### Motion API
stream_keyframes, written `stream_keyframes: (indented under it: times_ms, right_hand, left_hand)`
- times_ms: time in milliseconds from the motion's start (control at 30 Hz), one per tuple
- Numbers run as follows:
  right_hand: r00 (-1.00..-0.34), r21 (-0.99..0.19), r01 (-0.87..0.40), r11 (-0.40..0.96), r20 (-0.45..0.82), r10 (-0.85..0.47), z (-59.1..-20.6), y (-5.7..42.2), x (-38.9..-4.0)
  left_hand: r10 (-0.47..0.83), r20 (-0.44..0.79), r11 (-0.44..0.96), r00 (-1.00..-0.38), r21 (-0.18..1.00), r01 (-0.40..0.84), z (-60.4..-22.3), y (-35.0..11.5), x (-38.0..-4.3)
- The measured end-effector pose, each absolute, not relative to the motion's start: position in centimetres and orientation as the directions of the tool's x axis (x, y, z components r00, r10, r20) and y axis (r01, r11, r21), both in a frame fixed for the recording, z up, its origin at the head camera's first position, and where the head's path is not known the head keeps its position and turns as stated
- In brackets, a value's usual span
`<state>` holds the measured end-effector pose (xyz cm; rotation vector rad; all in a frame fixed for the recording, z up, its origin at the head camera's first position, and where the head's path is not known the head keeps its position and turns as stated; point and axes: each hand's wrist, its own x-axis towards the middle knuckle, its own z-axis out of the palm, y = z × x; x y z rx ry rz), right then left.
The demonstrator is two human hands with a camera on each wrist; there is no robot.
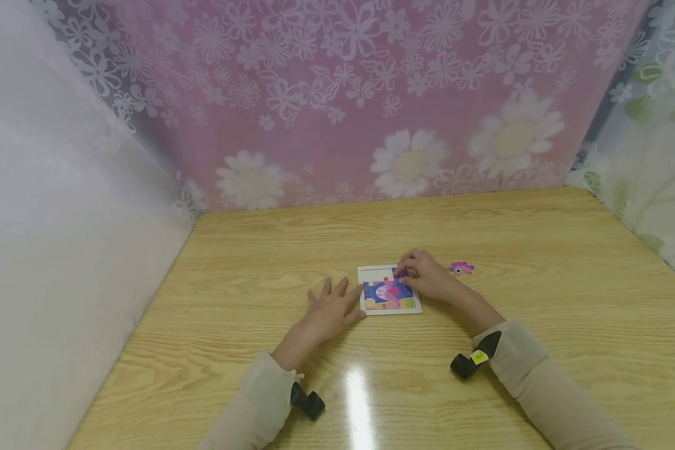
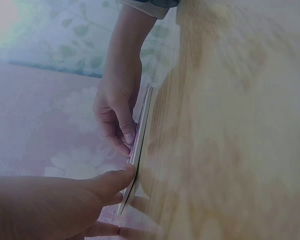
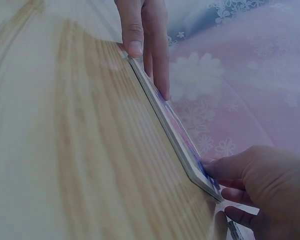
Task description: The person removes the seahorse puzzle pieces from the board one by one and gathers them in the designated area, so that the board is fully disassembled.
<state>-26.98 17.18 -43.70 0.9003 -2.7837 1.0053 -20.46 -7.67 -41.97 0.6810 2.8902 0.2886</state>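
Observation:
A small white-framed jigsaw puzzle (image 1: 390, 295) lies on the table, showing a pink seahorse on blue in its lower part. Bare white backing shows at its upper left. The left hand (image 1: 329, 312) rests at the puzzle's left edge with fingers spread; in the left wrist view its thumb touches the frame's edge. Over the upper right of the puzzle, the right hand (image 1: 432, 279) pinches a blue puzzle piece (image 1: 397, 272) between thumb and fingers. Those fingers hide part of the piece. A loose pink and purple puzzle piece (image 1: 461, 268) lies right of the right hand.
The wood-grain table (image 1: 247, 262) extends around the puzzle. Behind it hangs a pink flowered curtain (image 1: 326, 125), with a pale sheet (image 1: 62, 206) at the left side and another flowered sheet at the right. Each wrist wears a small black camera (image 1: 314, 405).

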Motion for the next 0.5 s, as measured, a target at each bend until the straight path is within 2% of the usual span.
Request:
stream_keyframes:
  times_ms: [267,500]
  right_hand:
    - [-0.823,-0.553,-0.553,0.623,0.249,-0.510,-43.63,17.10,-26.94]
    - [-0.838,-0.592,-0.527,0.610,0.241,-0.489,-43.68,17.09,-26.99]
  left_hand:
    - [0.457,-0.108,0.875,-0.883,0.236,0.424,-41.86,-7.73,-20.44]
    - [0.455,-0.111,0.875,-0.884,0.240,0.420,-41.93,-7.74,-20.49]
